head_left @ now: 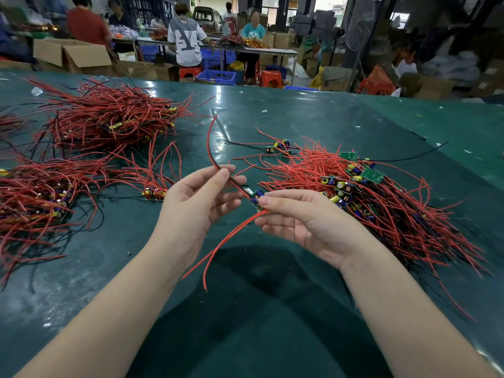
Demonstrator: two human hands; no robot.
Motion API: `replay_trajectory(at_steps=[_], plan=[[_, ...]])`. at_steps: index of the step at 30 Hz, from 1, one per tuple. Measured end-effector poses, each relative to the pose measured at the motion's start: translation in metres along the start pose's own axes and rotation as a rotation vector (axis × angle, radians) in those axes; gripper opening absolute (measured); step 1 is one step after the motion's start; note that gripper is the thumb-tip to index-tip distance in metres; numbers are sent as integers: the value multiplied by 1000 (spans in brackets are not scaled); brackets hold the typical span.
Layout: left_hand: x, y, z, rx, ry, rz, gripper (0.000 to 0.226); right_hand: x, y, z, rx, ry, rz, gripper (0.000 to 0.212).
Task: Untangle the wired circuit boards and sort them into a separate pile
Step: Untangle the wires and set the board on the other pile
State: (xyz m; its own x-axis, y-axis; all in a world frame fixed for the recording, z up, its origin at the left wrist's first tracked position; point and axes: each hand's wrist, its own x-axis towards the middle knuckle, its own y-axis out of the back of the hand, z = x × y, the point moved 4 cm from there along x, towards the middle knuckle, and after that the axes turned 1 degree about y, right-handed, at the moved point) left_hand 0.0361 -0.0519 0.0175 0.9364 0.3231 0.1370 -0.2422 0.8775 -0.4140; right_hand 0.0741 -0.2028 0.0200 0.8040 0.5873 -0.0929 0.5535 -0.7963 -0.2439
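Observation:
Between my hands hangs one small circuit board (257, 199) with blue capacitors and red wires. My left hand (200, 205) pinches its upper red and black wires between thumb and forefinger. My right hand (297, 216) pinches the board itself, and two red wires trail down from it toward me. A tangled heap of boards and red wires (362, 195) lies on the green table to the right. Another pile (35, 197) lies at the left, with a bigger pile (109, 118) behind it.
A few loose boards (279, 147) with a black wire lie past my hands, and a small bundle (154, 192) lies near my left hand. The green table (245, 309) ends at a far edge. Beyond it, people work at tables among cardboard boxes, blue crates and red stools.

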Motion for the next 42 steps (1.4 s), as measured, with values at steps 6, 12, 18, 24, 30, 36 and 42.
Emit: replay_trajectory(at_steps=[6, 12, 18, 24, 30, 36, 42], plan=[[4, 6, 5, -61, -26, 66, 17, 0, 1, 2, -21, -7, -4, 13], [6, 11, 6, -113, 3, 71, 16, 0, 3, -1, -25, 9, -6, 12], [7, 17, 4, 8, -31, 158, 11, 1, 6, -1, -199, 72, 64, 5], [9, 23, 4, 5, -13, 245, 6, 1, 7, -7, -423, 236, 161, 11], [9, 29, 5, -32, 63, 296, 13, -1, 6, -11, -667, 377, 234, 22], [12, 35, 6, -47, 89, 334, 10, -2, 2, -11, -718, 466, 226, 24], [16, 36, 1, -152, 113, 319, 14, 3, 11, -9, -652, 417, 279, 21]])
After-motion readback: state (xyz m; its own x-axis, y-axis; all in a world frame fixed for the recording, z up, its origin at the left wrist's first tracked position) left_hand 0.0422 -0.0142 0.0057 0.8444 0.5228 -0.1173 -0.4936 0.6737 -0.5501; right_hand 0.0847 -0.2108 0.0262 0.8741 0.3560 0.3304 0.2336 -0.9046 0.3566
